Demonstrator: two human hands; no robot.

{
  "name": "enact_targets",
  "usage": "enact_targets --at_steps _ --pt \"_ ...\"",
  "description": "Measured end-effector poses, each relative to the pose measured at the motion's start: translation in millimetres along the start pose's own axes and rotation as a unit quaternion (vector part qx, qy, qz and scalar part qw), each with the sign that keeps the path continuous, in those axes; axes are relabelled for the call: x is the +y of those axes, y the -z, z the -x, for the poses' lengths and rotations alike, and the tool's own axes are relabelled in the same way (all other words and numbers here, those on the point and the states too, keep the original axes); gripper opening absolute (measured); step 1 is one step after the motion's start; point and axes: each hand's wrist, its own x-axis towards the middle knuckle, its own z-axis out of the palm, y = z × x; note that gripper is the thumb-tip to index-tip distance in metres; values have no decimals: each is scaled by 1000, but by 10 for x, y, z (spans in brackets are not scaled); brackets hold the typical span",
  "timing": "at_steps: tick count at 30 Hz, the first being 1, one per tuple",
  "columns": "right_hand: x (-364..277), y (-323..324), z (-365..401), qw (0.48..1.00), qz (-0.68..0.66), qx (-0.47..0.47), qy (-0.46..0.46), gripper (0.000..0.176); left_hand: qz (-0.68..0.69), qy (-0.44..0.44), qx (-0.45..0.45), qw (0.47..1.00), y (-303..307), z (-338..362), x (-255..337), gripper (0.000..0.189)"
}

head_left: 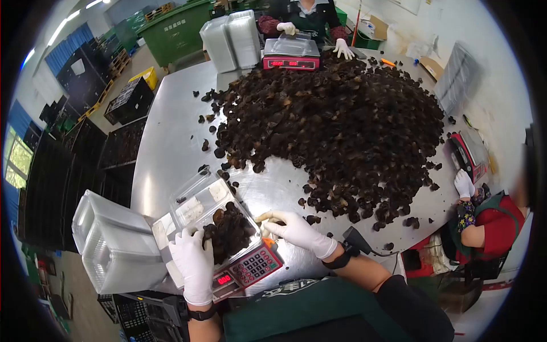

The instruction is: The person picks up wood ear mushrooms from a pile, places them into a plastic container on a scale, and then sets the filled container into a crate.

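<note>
A clear plastic box (254,234) with its lid (196,191) folded back holds a heap of dark wood ear mushrooms (229,231). It sits over a red scale (259,265) whose display reads zeros. My gloved left hand (192,263) has its fingers bent over the box's left side, gripping the edge. At the box's right side is my gloved right hand (297,231), thumb and fingers apart, tips close to the rim. Whether those tips touch the box is hard to tell.
A big mushroom pile (336,131) covers much of the steel table (165,137). Stacked clear boxes (117,245) stand at my left. Across, a co-worker (307,20) has gloved hands near another scale (292,57); a second co-worker (496,228) sits right by a scale (468,157).
</note>
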Motion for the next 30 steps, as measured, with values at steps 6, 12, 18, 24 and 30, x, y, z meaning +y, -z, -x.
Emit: enact_targets --at_steps 6,12,18,24,30 --pt "-351 -163 17 998 47 12 38 28 -41 -39 -26 998 -267 64 -170 22" --pt "-425 -318 -58 985 141 3 96 28 -14 -91 26 995 -300 39 -221 20" --pt "-459 -562 -157 965 222 -9 138 28 66 -86 88 990 -242 57 -192 13" --pt "-327 -698 -229 968 205 -17 141 26 90 -67 150 982 -350 120 -260 11" --pt "-356 -746 -298 963 231 -22 135 29 178 -18 180 967 -326 155 -227 24"
